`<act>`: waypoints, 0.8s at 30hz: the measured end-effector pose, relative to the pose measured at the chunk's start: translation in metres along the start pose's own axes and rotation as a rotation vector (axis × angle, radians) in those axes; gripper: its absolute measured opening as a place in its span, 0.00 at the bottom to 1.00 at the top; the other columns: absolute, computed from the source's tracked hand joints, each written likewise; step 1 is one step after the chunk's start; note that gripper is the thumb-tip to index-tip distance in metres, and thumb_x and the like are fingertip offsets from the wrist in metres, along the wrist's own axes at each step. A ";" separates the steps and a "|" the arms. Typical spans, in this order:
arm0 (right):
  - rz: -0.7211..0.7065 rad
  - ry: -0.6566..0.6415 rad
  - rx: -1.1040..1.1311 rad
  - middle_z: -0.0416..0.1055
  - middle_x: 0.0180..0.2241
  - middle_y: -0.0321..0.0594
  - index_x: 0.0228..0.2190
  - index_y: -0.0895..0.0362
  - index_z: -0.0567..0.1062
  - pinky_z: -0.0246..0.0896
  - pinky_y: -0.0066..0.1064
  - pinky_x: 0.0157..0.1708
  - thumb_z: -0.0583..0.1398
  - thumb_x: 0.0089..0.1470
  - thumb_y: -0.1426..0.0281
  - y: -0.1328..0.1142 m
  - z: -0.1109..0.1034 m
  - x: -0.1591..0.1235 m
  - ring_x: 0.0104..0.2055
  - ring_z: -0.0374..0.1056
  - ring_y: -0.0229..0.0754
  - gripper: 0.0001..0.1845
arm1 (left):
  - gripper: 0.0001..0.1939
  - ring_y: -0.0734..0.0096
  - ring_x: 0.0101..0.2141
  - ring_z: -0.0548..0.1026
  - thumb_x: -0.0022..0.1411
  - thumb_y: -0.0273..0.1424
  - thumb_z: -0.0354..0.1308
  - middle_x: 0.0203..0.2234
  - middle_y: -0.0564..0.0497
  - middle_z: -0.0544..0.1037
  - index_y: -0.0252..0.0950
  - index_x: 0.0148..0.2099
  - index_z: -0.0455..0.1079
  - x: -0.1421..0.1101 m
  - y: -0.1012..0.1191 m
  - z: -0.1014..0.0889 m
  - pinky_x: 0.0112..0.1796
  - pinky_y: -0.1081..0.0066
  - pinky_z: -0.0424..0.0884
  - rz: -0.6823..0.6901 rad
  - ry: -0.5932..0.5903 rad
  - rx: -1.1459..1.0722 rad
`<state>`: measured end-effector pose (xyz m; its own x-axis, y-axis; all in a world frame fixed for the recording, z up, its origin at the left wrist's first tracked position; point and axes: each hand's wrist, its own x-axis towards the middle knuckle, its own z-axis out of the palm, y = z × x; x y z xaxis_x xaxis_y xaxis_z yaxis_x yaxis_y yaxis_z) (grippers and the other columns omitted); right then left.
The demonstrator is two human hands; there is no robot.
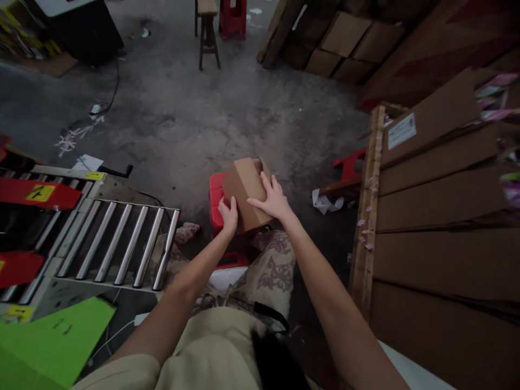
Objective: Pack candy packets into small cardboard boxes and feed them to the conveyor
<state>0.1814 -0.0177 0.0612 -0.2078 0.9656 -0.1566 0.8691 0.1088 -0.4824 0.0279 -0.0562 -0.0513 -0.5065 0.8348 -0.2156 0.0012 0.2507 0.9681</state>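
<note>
A small brown cardboard box [246, 187] is held tilted between my two hands, above a red plastic stool [216, 201]. My left hand [229, 215] grips the box's near left side, thumb up against it. Across the right part of the box lies my right hand [274, 199], its thumb on the near panel and its fingers over the far right edge. A flap stands up at the box's far right end. What is inside the box is hidden from this angle.
To the left stands a roller conveyor [128, 244] with red machine parts [40, 193]. Flat cardboard sheets [439, 206] fill a wooden-edged rack on the right. A wooden stool [207, 32] and stacked cartons [345, 33] are farther off. Paper scraps [327, 202] litter the floor.
</note>
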 end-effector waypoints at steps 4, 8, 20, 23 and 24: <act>-0.067 -0.015 0.079 0.33 0.70 0.50 0.68 0.46 0.41 0.44 0.72 0.58 0.62 0.49 0.46 -0.016 0.008 -0.001 0.70 0.34 0.66 0.55 | 0.23 0.61 0.64 0.60 0.70 0.44 0.45 0.62 0.40 0.65 0.37 0.59 0.64 0.039 0.068 -0.009 0.64 0.57 0.54 0.605 -0.109 0.375; -0.202 0.003 0.416 0.42 0.69 0.49 0.69 0.58 0.40 0.40 0.53 0.67 0.58 0.53 0.49 -0.009 0.004 0.008 0.71 0.41 0.53 0.54 | 0.21 0.60 0.66 0.56 0.70 0.38 0.45 0.62 0.45 0.66 0.39 0.59 0.68 0.060 0.114 -0.010 0.65 0.50 0.45 0.895 -0.501 0.780; -0.170 -0.067 0.666 0.46 0.69 0.38 0.68 0.51 0.46 0.40 0.44 0.69 0.54 0.58 0.49 0.006 -0.009 0.012 0.70 0.44 0.46 0.44 | 0.13 0.51 0.53 0.68 0.63 0.35 0.55 0.53 0.41 0.72 0.40 0.47 0.75 0.071 0.109 0.012 0.53 0.50 0.59 1.034 -0.651 1.112; -0.191 -0.070 0.546 0.47 0.68 0.42 0.69 0.50 0.44 0.44 0.48 0.67 0.54 0.59 0.49 -0.002 0.001 0.005 0.69 0.46 0.50 0.44 | 0.12 0.55 0.49 0.70 0.65 0.37 0.53 0.48 0.44 0.74 0.40 0.43 0.75 0.073 0.100 0.003 0.53 0.53 0.61 0.997 -0.637 0.946; -0.188 -0.069 0.450 0.45 0.69 0.43 0.69 0.49 0.45 0.44 0.53 0.67 0.55 0.57 0.48 -0.006 0.006 0.000 0.70 0.44 0.53 0.46 | 0.13 0.58 0.48 0.70 0.67 0.38 0.50 0.46 0.45 0.74 0.40 0.42 0.74 0.074 0.096 -0.002 0.52 0.55 0.63 0.956 -0.591 0.838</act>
<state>0.1733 -0.0196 0.0595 -0.3849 0.9194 -0.0807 0.5366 0.1518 -0.8301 -0.0109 0.0288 0.0261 0.4157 0.8742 0.2509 0.7491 -0.4855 0.4506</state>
